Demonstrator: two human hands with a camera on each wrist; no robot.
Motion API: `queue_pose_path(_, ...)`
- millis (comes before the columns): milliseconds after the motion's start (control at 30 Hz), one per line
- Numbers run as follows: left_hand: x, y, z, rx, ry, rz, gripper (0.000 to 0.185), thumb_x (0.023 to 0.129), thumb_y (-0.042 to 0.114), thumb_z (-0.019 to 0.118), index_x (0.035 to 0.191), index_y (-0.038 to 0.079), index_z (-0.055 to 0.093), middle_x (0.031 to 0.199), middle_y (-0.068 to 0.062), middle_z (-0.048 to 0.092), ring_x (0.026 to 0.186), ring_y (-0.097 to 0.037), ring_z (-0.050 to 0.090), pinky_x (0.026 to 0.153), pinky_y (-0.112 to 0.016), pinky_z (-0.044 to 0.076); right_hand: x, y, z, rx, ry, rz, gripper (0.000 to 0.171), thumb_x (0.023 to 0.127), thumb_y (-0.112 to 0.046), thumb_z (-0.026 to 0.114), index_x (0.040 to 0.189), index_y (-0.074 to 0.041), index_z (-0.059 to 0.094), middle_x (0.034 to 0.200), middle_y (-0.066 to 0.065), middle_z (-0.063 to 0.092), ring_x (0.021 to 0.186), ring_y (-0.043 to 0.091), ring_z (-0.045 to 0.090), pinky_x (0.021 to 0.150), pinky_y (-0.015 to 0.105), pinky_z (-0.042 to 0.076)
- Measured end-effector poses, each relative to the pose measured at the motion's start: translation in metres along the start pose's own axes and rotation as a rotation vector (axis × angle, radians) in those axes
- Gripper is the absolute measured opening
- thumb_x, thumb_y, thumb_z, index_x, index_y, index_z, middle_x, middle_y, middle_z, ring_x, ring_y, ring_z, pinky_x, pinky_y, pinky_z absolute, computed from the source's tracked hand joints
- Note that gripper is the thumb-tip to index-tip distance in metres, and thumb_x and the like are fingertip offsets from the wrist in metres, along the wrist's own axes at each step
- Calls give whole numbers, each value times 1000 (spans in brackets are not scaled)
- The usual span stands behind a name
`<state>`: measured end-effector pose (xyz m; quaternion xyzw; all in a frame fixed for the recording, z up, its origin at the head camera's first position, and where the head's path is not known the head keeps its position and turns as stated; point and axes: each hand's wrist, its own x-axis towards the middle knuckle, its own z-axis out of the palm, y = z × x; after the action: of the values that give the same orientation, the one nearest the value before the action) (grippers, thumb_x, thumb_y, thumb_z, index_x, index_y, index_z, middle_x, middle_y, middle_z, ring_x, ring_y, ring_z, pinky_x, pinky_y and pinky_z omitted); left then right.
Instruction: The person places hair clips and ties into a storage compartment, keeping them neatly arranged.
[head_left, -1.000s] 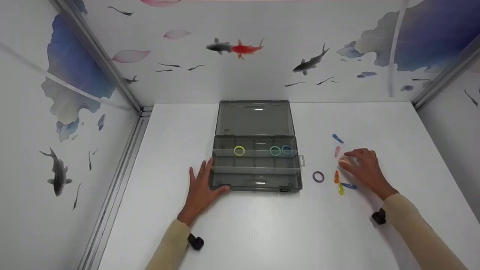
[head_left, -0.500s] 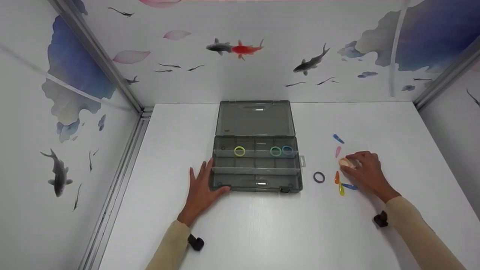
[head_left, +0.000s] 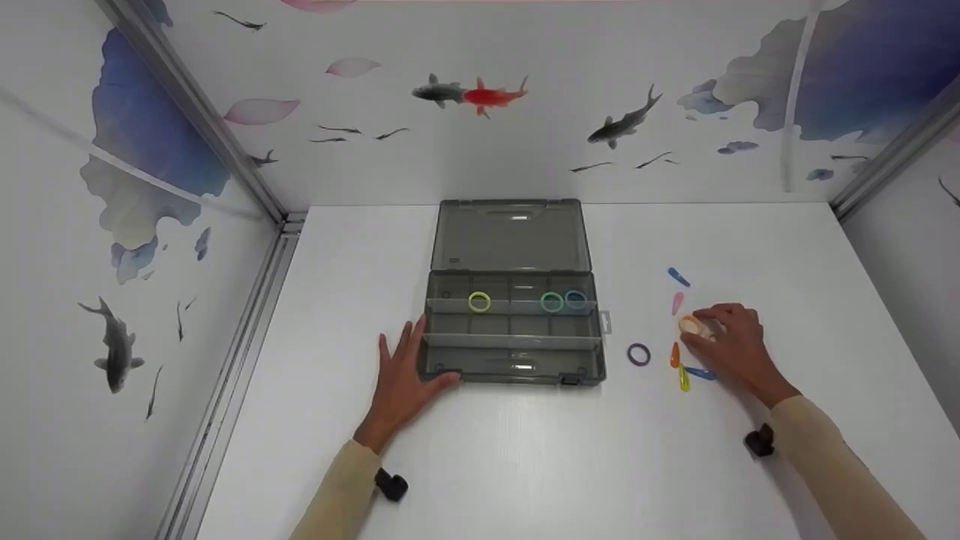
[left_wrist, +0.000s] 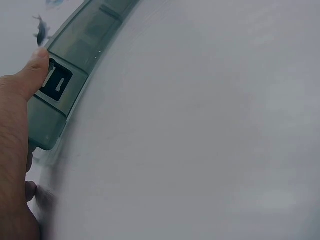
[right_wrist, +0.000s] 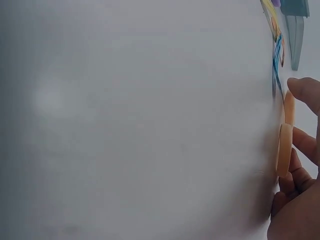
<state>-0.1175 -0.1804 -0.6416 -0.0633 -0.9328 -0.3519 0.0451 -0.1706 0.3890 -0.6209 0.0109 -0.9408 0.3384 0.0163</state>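
Note:
In the head view my left hand (head_left: 401, 382) rests at the left front corner of a grey see-through compartment box (head_left: 427, 360). Its fingers lie straight along the side, with the thumb on the front edge near a latch (left_wrist: 56, 80) seen in the left wrist view. My right hand (head_left: 735, 341) pinches a peach hair tie (head_left: 681, 327) between thumb and index finger, low over the table. Another peach hair tie (right_wrist: 284, 150) shows under the curled fingers in the right wrist view. Yellow (head_left: 471, 303), green (head_left: 544, 303) and blue (head_left: 568, 301) hair ties sit in the box's back row.
The box lid (head_left: 510, 236) lies folded back. A purple hair tie (head_left: 630, 355) lies right of the box. Around the right hand are blue (head_left: 679, 277), pink (head_left: 677, 303), orange (head_left: 675, 355), yellow (head_left: 684, 379) and dark blue (head_left: 700, 373) hair clips. Patterned walls enclose the table.
My right hand's fingers have shifted slightly right, so more of the peach hair tie shows between thumb and index finger. The left hand and the box have stayed in place.

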Motion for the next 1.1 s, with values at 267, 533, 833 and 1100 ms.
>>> queue_pose_path(267, -2, 0, 0, -6, 4, 12, 111, 77, 76, 69, 162, 40, 8, 167, -14, 20, 153, -46, 1, 120, -66, 7, -2, 0, 1, -19, 13, -15, 57, 92, -46, 73, 131, -6, 63, 135, 23, 44, 125, 43, 32, 94, 63, 27)
queue_pose_path(533, -3, 0, 0, -16, 6, 6, 111, 77, 76, 70, 162, 41, 8, 167, -14, 19, 153, -45, 1, 121, -65, 8, -4, 2, 5, -45, 49, -47, 54, 92, -43, 74, 130, -6, 63, 135, 24, 44, 125, 42, 31, 95, 64, 28)
queue_pose_path(833, -3, 3, 1, -2, -5, -24, 111, 76, 80, 66, 162, 44, 6, 167, -13, 19, 151, -52, -5, 115, -71, 19, -5, 5, 6, -33, 61, -30, 53, 92, -46, 73, 126, -6, 64, 133, 22, 46, 125, 42, 32, 95, 63, 28)
queue_pose_path(1100, -1, 0, 1, 4, 4, -8, 112, 75, 79, 67, 162, 43, 6, 167, -15, 21, 152, -50, -1, 118, -69, 15, -2, 2, 9, -1, 58, -34, 49, 93, -46, 72, 120, -5, 67, 130, 20, 48, 125, 41, 34, 97, 67, 22)
